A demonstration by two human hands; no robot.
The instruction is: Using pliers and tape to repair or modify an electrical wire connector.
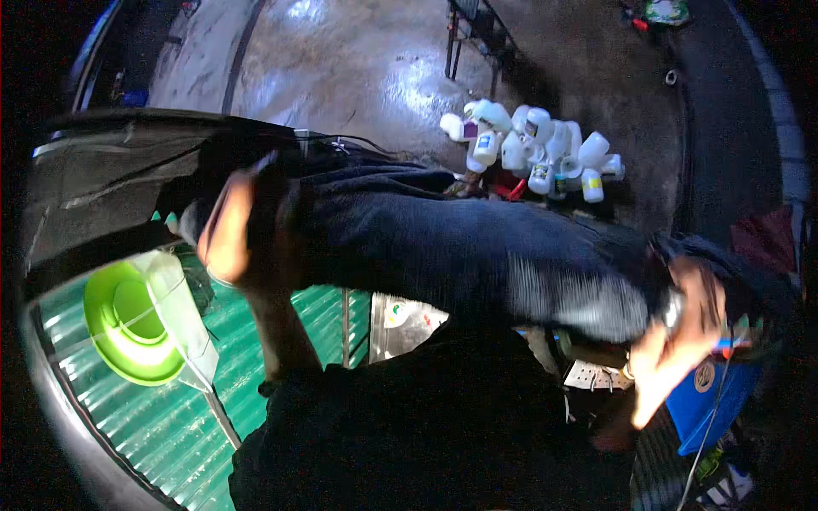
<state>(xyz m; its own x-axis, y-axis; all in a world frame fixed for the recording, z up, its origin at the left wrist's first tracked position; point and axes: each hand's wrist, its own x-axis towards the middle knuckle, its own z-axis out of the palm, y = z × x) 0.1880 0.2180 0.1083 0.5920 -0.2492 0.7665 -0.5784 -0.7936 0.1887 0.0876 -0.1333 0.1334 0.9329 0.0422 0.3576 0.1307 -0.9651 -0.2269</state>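
Note:
A dark blue denim garment (400, 230), which looks like a pair of jeans, is stretched sideways in front of me. It has a faded pale patch toward its right end. My left hand (228, 234) is closed around the dark left end, its fingers partly in shadow. At the opposite end, my right hand (686, 311) grips the cloth by the pale patch. Both hands are somewhat smeared by motion. Folds hide the garment's full shape and its far side.
Several white plastic jugs (545, 149) lie heaped on the wet concrete floor (366, 68) beyond the garment. A lime-green hat-shaped object (132, 328) is at lower left by green corrugated sheeting (247, 341). Something blue (707, 396) stands at lower right. A dark metal frame (481, 30) is at the top.

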